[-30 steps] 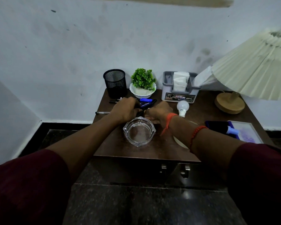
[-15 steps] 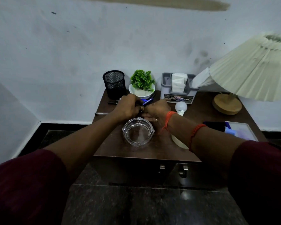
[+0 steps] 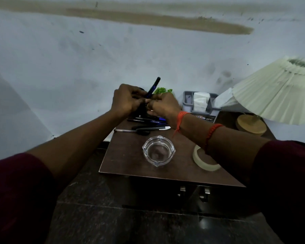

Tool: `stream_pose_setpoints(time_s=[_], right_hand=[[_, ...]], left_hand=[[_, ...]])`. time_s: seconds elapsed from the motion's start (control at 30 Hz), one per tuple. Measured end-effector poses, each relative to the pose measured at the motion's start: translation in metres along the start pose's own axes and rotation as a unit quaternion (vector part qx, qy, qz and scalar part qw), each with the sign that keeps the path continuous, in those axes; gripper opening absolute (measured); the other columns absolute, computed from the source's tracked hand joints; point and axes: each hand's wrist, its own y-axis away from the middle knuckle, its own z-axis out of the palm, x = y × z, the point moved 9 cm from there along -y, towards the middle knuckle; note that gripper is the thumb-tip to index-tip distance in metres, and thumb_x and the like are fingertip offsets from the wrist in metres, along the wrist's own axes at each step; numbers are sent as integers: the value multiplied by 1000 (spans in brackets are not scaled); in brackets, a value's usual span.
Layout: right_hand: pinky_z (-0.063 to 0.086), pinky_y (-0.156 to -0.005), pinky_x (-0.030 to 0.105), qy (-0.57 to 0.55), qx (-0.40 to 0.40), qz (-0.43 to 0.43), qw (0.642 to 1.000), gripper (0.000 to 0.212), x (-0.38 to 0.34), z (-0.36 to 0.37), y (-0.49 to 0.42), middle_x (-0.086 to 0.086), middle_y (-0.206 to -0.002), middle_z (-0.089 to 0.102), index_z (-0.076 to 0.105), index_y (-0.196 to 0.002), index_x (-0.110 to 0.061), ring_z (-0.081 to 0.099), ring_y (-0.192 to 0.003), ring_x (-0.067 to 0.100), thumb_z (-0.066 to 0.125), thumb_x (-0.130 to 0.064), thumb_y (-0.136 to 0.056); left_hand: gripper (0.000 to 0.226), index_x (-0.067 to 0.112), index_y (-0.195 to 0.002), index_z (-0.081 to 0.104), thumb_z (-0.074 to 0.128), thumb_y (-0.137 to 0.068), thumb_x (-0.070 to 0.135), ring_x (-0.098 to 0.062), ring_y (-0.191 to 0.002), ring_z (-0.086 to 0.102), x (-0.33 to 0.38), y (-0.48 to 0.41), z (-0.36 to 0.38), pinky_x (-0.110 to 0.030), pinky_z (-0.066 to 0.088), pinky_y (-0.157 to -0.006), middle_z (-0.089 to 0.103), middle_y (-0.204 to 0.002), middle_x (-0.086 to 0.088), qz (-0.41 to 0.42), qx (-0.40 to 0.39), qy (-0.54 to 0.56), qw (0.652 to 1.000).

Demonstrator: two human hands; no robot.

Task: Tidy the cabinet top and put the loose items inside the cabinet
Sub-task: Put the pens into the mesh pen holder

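Both hands are raised together over the back left of the brown cabinet top [image 3: 127, 155]. My left hand [image 3: 126, 100] grips a dark blue pen [image 3: 153, 87] that points up and to the right. My right hand [image 3: 163, 105] touches the left hand near the pen's lower end; what its fingers hold is hidden. Several loose pens [image 3: 148, 120] lie on the cabinet top under the hands, with a black-and-white pen [image 3: 151, 128] and a thin metal pen [image 3: 128, 131] in front. The mesh pen cup is hidden behind my hands.
A glass ashtray [image 3: 158, 150] stands mid-top, a roll of tape [image 3: 205, 162] to its right. At the back are a small green plant [image 3: 163, 90], a grey tissue holder [image 3: 200, 103] and a lamp [image 3: 278, 92] on a wooden base. Two door handles [image 3: 194, 191] sit below the front edge.
Both hands rose from the pile of pens on the cabinet top, and the left hand lifted a blue pen upright. The camera tilted upward and shifted left.
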Motion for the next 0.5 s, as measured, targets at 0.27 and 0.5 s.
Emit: stream_pose_setpoints(time_s=[0.27, 0.5], right_hand=[[61, -81, 42, 118, -8, -86, 989, 48, -47, 25, -22, 11, -92, 76, 72, -107, -17, 73, -88, 27, 58, -19, -61], [54, -79, 25, 169, -6, -113, 979, 43, -61, 29, -32, 7, -100, 74, 69, -119, -17, 69, -97, 20, 59, -15, -77]], left_hand=[[33, 26, -93, 79, 87, -62, 37, -4, -86, 72, -19, -25, -32, -38, 59, -85, 77, -89, 6, -21, 80, 89, 993], [33, 22, -94, 79, 86, -63, 32, -4, -84, 72, -28, -38, -31, -33, 58, -87, 78, -89, 3, -28, 103, 118, 987]])
